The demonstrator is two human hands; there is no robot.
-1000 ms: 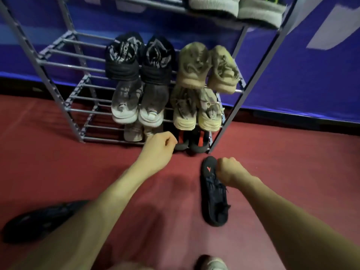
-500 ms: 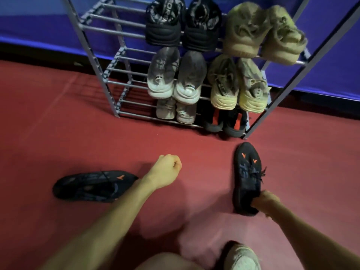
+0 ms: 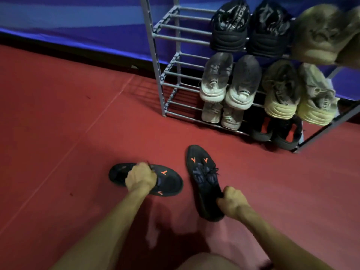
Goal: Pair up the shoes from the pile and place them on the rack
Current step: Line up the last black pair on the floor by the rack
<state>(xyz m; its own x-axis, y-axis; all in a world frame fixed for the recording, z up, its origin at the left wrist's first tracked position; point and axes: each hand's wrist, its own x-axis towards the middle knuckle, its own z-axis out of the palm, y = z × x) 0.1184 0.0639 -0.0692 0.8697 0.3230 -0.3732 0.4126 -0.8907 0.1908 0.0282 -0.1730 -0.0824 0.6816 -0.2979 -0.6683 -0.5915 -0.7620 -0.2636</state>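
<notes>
Two black shoes with orange marks lie on the red floor in front of me. My left hand [image 3: 140, 179] is closed over the middle of the left black shoe [image 3: 169, 181], whose toe points right. My right hand [image 3: 231, 203] grips the heel of the right black shoe [image 3: 202, 172], whose toe points toward the grey metal shoe rack [image 3: 155, 61]. The rack stands at the upper right with several pairs on it: black, grey-white, tan and black-red.
The rack's left halves of its shelves are bare bars [image 3: 187, 28]. A blue wall [image 3: 78, 22] runs behind the rack. Red floor [image 3: 68, 114] stretches wide to the left. My knee [image 3: 204, 262] shows at the bottom edge.
My left hand has moved left and down from the air onto the left black shoe and closed on it. My right hand still holds the other shoe's heel. The view has swung left.
</notes>
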